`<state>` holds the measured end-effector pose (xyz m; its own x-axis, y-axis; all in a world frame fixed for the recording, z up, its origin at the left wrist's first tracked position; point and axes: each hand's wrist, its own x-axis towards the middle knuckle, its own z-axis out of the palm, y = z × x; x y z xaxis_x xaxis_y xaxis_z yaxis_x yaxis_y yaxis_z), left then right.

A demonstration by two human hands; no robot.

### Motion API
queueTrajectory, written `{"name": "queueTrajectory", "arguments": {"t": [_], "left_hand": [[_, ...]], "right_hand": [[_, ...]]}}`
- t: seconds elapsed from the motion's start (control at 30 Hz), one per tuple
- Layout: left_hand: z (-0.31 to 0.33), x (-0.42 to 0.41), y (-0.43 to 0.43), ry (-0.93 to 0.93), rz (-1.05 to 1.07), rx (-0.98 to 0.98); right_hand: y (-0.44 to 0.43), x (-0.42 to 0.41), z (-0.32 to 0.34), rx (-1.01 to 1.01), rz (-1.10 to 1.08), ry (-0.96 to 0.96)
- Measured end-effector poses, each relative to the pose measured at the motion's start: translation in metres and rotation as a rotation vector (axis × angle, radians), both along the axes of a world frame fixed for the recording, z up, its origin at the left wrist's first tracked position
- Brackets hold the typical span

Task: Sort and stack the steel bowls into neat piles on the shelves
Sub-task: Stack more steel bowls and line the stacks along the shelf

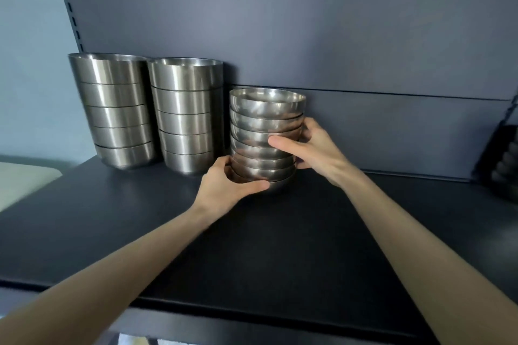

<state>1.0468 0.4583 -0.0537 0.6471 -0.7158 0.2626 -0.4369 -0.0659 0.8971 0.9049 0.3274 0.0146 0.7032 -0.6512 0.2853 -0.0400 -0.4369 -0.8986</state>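
Hands closed from both sides on the pile of shallow steel bowls (266, 143), which stood on the dark shelf (252, 246) just above the middle of the view, close to the back panel (308, 22). The left hand (227, 185) gripped the pile low down at its seven o'clock side, with the thumb lying across the front of the lowest bowls and the fingers curled round the far left. The right hand (311, 148) held it at three o'clock, about halfway up, its thumb laid along the front of the middle bowls and its fingers wrapped behind, out of sight. Whether the bottom bowl rested on the shelf or hung just clear of it could not be told. At nine to ten o'clock from this pile stood two taller piles of deeper bowls, side by side and nearly touching: the near pile (186, 117) just beside the small one and the far pile (115, 112) leaning slightly to the left. A slotted upright (67, 0) ran up at eleven o'clock. A pale surface (22, 182) showed at nine o'clock, and blurred dark stacked things (504, 168) sat at the three o'clock edge.
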Motion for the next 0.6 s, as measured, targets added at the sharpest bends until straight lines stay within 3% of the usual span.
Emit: {"name": "queueTrajectory", "arguments": {"t": [0.6], "left_hand": [[-0.015,0.038,-0.037,0.074,-0.064,-0.05]], "right_hand": [[-0.032,0.035,-0.003,0.048,0.009,-0.016]]}}
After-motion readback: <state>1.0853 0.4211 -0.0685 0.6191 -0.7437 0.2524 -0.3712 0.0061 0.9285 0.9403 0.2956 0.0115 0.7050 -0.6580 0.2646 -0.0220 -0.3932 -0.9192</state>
